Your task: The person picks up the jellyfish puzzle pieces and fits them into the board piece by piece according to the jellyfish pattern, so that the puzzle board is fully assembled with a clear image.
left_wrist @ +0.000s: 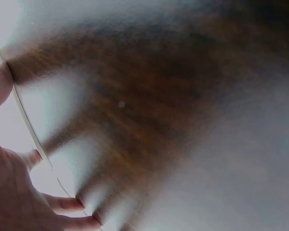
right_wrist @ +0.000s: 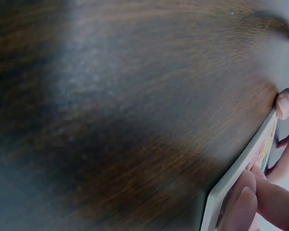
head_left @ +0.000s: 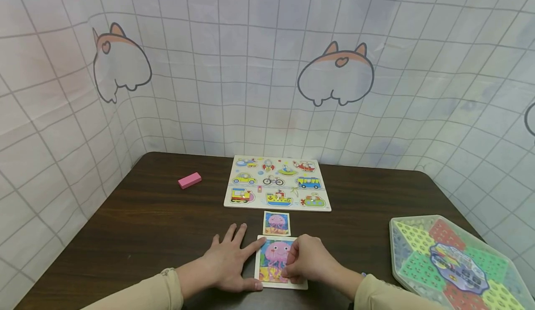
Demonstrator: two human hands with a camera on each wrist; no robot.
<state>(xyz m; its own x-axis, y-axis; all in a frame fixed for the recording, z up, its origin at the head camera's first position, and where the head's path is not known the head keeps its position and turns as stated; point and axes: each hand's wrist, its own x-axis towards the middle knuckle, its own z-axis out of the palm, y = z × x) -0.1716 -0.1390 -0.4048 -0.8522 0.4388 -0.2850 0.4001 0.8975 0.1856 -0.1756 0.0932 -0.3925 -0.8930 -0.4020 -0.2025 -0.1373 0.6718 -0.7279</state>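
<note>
A square jellyfish puzzle [head_left: 273,256] in a pale frame lies flat near the table's front edge. My left hand [head_left: 227,261] lies spread at its left side, with the thumb and index finger touching the frame. Over the right part of the puzzle, my right hand [head_left: 311,259] has curled fingers and pinches a puzzle piece at the surface. The fingers hide most of that piece. In the right wrist view, the thumb and fingertips [right_wrist: 243,207] meet just inside the frame's edge. A small jellyfish picture card [head_left: 277,223] lies directly behind the puzzle.
Farther back lies a vehicle puzzle board [head_left: 261,203]. A pink block [head_left: 190,180] lies at the back left of the dark wooden table [head_left: 138,235]. At the right is a clear-edged Chinese checkers box [head_left: 459,263]. A white checked curtain [head_left: 267,68] surrounds the table's back and sides.
</note>
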